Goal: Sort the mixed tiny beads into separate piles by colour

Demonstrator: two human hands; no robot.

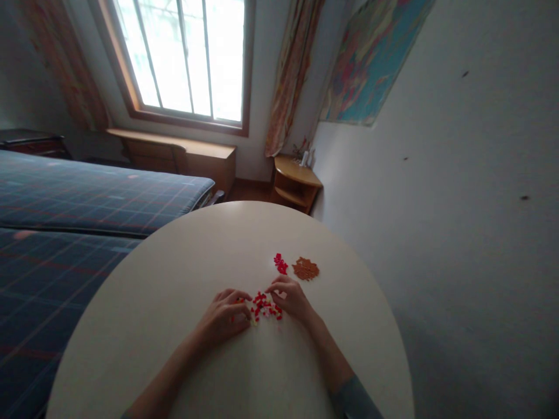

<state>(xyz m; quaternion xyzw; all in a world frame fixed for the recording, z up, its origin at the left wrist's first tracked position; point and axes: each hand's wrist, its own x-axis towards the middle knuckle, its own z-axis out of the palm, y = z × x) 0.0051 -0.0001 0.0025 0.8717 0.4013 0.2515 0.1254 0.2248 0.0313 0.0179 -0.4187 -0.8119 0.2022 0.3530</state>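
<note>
A loose pile of small red, white and pale yellow pieces (264, 306) lies on the round cream table (183, 262) between my hands. My left hand (227, 313) rests at the pile's left edge, its fingers curved and apart; a few orange and red bits show beneath them. From the right, my right hand (292, 297) reaches to the pile's upper edge with its thumb and fingers drawn together. Whatever is between those fingertips is too small to make out. Just beyond it sit a small heap of red pieces (280, 263) and a heap of brown pieces (306, 269).
A plaid mattress (87, 192) stands along the table's left side. Past the table are a wooden desk (209, 149) under the window (187, 58) and a corner shelf (297, 174). The white wall (458, 262) runs close on the right.
</note>
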